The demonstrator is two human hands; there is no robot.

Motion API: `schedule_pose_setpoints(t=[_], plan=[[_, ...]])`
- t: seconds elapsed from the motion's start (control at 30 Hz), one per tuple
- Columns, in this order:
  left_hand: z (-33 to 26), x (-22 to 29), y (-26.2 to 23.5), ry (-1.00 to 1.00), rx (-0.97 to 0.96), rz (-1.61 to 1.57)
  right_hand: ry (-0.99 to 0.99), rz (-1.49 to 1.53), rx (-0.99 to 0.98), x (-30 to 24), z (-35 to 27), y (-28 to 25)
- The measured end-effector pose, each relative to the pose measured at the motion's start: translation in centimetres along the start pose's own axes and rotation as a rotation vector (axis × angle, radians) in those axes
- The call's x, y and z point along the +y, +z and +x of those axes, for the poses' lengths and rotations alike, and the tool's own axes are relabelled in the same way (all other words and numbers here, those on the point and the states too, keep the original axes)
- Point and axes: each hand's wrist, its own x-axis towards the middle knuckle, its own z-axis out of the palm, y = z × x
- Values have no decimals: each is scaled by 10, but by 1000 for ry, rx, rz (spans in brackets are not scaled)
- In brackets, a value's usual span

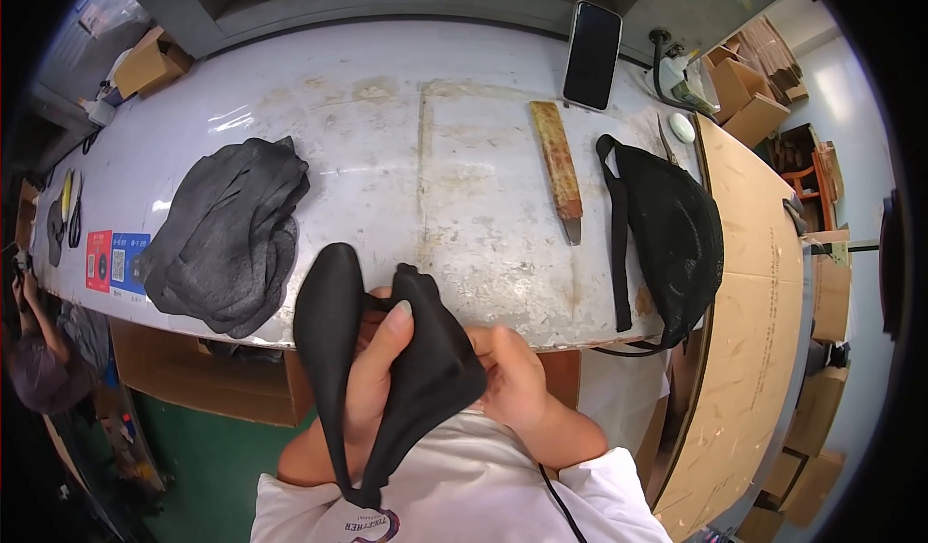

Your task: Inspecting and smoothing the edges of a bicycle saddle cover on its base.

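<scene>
Close to my chest I hold a black fabric piece (pixel 425 369) with two rounded cup-like lobes. My left hand (pixel 375 364) grips it from the front, thumb across the middle between the lobes. My right hand (pixel 512 374) pinches its right edge. Both hands sit just in front of the near edge of a worn white worktable (pixel 435 176). A heap of black mesh fabric (pixel 232 234) lies on the table to the left. A finished black mesh piece with a strap (pixel 667 224) lies on the right.
A wooden-handled knife (pixel 561 166) lies in the table's middle right, a dark phone (pixel 592 55) leans at the back. A large cardboard sheet (pixel 744 330) stands at the right. Cardboard boxes (pixel 754 108) sit far right, another box (pixel 150 59) far left. A person (pixel 34 350) crouches at the left.
</scene>
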Motion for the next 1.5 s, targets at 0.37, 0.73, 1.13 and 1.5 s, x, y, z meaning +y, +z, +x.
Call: schedule_pose_setpoints(t=[0.37, 0.73, 1.13, 1.5], plan=[[4, -31, -11, 210, 310, 237, -173, 121, 78, 10, 3, 4], [8, -1, -53, 312, -7, 262, -510, -33, 96, -12, -5, -36], [-1, 25, -26, 699, 160, 1182, -855, -823, 77, -17, -22, -29], [5, 9, 8, 912, 159, 1250, -602, -1125, 26, -15, -25, -5]])
